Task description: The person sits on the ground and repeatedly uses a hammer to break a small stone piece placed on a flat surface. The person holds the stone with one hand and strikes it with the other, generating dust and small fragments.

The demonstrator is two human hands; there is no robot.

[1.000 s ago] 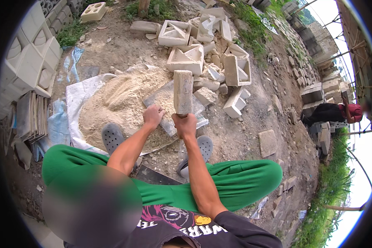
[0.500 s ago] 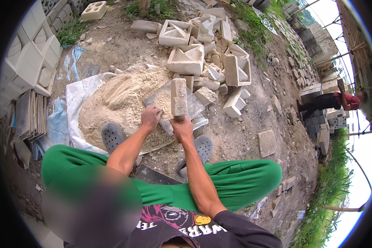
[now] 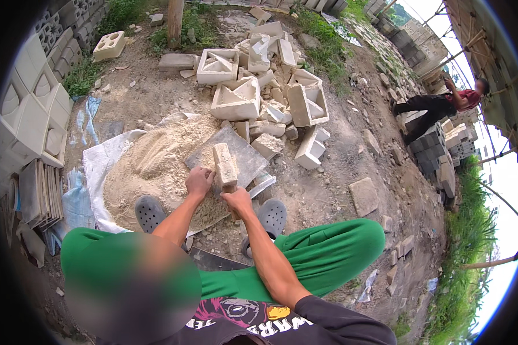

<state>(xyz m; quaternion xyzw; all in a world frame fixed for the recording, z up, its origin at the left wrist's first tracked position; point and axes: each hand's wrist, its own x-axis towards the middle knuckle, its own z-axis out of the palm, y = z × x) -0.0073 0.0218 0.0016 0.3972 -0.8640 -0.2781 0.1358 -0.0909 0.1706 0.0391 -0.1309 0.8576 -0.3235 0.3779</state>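
Observation:
My right hand (image 3: 237,200) is wrapped round the handle of a mallet with a dusty, block-shaped head (image 3: 225,163). The head hangs over the near side of a flat grey slab (image 3: 243,154), just right of my left hand; I cannot tell whether it touches the slab. My left hand (image 3: 199,181) is closed, its fingertips at the slab's near left edge, and whatever it grips is hidden. Crushed pale grit (image 3: 147,164) is heaped left of the slab on a white woven sack (image 3: 93,198). Some pale crumbs lie on the slab.
Broken pale moulded blocks (image 3: 236,98) are piled beyond the slab. Stacked blocks (image 3: 34,103) and thin boards (image 3: 39,192) stand at the left. Grey clogs (image 3: 272,216) are on my feet. A person in a red top (image 3: 466,100) stands at the far right near grey blocks.
The mallet head has dropped and swung left toward my left hand. My left hand stays closed near the slab. The whole view has shifted, and the far person's arms and stance differ.

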